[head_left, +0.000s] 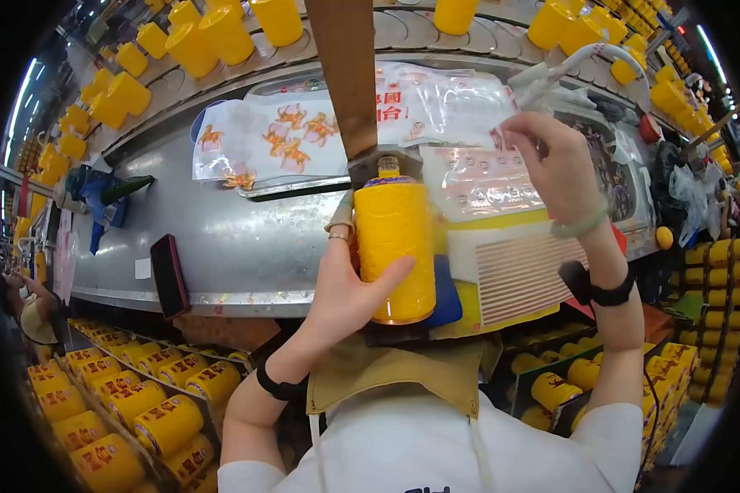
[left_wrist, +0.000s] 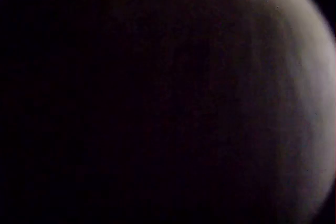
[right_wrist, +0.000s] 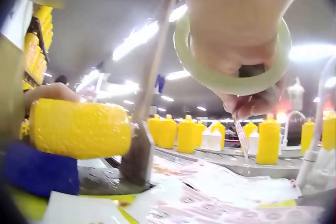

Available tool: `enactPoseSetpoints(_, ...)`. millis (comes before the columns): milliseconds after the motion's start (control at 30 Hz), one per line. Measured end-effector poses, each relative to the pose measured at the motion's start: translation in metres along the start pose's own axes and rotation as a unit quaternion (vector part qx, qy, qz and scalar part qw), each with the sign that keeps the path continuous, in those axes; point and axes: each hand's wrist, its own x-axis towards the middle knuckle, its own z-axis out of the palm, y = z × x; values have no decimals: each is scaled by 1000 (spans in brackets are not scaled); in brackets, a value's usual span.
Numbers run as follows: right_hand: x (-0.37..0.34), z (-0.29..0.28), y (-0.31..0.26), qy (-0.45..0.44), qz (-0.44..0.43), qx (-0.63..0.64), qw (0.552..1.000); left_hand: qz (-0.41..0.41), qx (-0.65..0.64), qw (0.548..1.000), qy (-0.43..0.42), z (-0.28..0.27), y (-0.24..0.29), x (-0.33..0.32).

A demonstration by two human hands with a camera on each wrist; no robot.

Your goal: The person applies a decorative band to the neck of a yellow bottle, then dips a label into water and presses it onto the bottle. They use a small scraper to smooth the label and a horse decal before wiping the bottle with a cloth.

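Note:
My left hand (head_left: 349, 283) grips a yellow bottle (head_left: 393, 246) from its left side, thumb across its face. The bottle lies on its side, its neck pointing away from me toward a brown post (head_left: 345, 74). Over the right of the bench, my right hand (head_left: 563, 168) is raised, thumb and fingertips together. In the right wrist view they pinch a thin translucent strip (right_wrist: 241, 134) that hangs downward. Below that hand are a sheet of printed decals (head_left: 489, 185) and a striped sheet (head_left: 522, 283). A blue pad (head_left: 444, 297) shows beside the bottle. The left wrist view is almost black.
A sheet with orange figure decals (head_left: 263, 140) lies left of the post. Farther left are a phone (head_left: 169, 275) and a blue device (head_left: 107, 201). Yellow bottles (head_left: 226, 34) stand on a conveyor behind the bench. Crates of yellow bottles (head_left: 168, 423) flank me.

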Motion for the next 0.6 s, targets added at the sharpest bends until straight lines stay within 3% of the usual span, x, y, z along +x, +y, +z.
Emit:
enactPoseSetpoints(133,-6,-15,-52,-66,-64,81,993,18,88,996,19,5,10,-5)
enactPoseSetpoints(200,-2,-27,-77,-153,-88,146,973,24,105,994,20,4,11,-4)
enactPoseSetpoints(267,3,-25,-84,-183,-113,164,963,21,-112,992,53,-3,6,0)
enactPoseSetpoints(367,9,0,-84,-231,-145,212,939,-41,-152,987,16,-12,6,-3)
enactPoseSetpoints(433,10,21,-85,-259,-97,180,944,-25,-134,990,28,-9,5,-3)
enactPoseSetpoints(500,8,42,-76,-257,-97,192,942,7,-98,994,50,-4,4,-2)
enactPoseSetpoints(600,7,59,-69,-105,-115,104,982,19,-88,996,15,0,1,-1)
